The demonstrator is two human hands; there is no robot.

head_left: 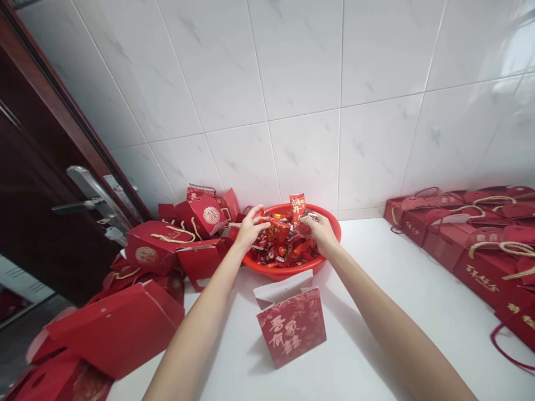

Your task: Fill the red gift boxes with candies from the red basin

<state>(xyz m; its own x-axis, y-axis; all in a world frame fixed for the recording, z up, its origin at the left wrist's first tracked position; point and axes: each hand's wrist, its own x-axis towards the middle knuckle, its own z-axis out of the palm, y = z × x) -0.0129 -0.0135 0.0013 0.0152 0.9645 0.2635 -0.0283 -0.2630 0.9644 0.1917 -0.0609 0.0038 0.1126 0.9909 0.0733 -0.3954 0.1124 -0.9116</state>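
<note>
Over a red plastic basket (pixel 336 225) heaped with wrapped candies (pixel 284 253), both my hands are at work. My left hand (pixel 251 229) is at the basket's left side, its thumb and fingers closed on a red candy packet (pixel 279 224). My right hand (pixel 321 231), at the right side, grips an upright red packet (pixel 297 207) with gold lettering and a dark-wrapped piece beside it. In front of the basket, between my forearms, stands an open-topped red gift box (pixel 292 328) with pale characters. Its inside is mostly hidden.
Unfilled-looking red boxes (pixel 117 323) with rope handles pile up on the left, beside a dark door with a metal handle (pixel 90 186). Rows of closed red boxes (pixel 451 239) line the right. A tiled wall (pixel 305 145) rises behind the white table (pixel 363 262).
</note>
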